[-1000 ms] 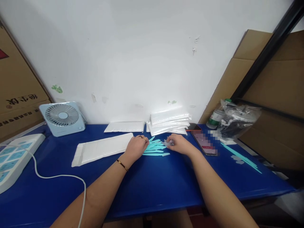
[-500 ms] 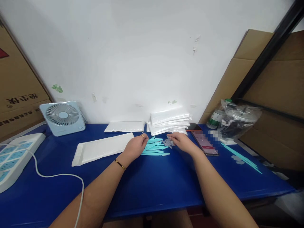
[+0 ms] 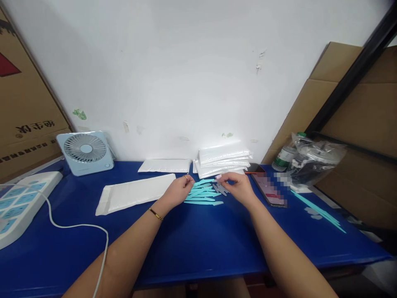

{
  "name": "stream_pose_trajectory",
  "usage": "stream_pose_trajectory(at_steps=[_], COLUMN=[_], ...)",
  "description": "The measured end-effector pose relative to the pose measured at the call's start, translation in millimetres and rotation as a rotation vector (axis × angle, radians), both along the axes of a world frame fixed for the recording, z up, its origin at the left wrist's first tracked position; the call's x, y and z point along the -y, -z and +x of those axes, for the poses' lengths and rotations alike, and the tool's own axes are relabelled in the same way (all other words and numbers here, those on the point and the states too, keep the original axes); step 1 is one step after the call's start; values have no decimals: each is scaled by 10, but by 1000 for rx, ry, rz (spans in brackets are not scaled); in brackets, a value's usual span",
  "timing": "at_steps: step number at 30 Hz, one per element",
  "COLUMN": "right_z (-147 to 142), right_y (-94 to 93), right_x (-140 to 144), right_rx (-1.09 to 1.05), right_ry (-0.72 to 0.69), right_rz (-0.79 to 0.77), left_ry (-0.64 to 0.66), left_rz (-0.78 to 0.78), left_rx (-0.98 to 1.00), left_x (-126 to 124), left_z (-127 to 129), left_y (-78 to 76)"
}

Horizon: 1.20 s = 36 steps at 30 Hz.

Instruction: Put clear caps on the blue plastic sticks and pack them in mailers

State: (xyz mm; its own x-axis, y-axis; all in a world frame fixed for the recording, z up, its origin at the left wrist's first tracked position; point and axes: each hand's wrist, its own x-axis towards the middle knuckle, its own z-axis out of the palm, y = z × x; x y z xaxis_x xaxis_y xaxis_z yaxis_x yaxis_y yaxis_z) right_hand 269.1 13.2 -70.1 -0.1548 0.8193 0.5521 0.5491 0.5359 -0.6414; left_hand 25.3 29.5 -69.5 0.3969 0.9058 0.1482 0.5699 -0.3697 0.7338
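Observation:
Slim teal sticks that look like eyebrow razors [image 3: 203,193] lie in a loose pile on the blue table. My left hand [image 3: 181,189] is closed at the pile's left side, its thumb and finger pinched on the end of one teal razor that points right. Close by on the right, my right hand [image 3: 237,186] is closed in a pinch above small clear plastic pieces [image 3: 221,189], which look like blade caps. Something pale shows at its fingertips, too small to make out. A long white padded pouch [image 3: 136,193] lies beside my left hand.
Behind my hands are a stack of white packets [image 3: 223,159] and a single packet [image 3: 164,165]. A phone [image 3: 269,189], a bottle [image 3: 283,158] and more teal sticks [image 3: 321,212] sit on the right. A fan [image 3: 85,152], power strip [image 3: 26,203] and white cable [image 3: 77,225] occupy the left.
My right hand has lifted slightly from the clear pieces, and its fingers have bent into a tighter pinch near the teal stick's tip. My left hand stays almost in place. The view has shifted slightly.

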Motion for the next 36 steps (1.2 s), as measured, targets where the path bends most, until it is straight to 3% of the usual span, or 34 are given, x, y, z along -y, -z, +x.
stream_pose_trajectory(at_steps=[6,13,21,28,36], right_z=[23,-42,-75,48,76], right_y=[13,5,-53,-82,-83], right_x=[8,42,79,63,95], right_rx=[80,183,180,452,480], right_ry=[65,-19,-129,-327,-430], right_rz=[89,122,-23,-359,-538], left_ry=[-7,43,127,101,181], left_rz=[-42,-114,-93,252,343], left_rx=[5,69,-34,-370,-515], left_x=[-5,-27,88,70,39], left_z=[-7,9,66,13,91], left_y=[0,45,6,45,137])
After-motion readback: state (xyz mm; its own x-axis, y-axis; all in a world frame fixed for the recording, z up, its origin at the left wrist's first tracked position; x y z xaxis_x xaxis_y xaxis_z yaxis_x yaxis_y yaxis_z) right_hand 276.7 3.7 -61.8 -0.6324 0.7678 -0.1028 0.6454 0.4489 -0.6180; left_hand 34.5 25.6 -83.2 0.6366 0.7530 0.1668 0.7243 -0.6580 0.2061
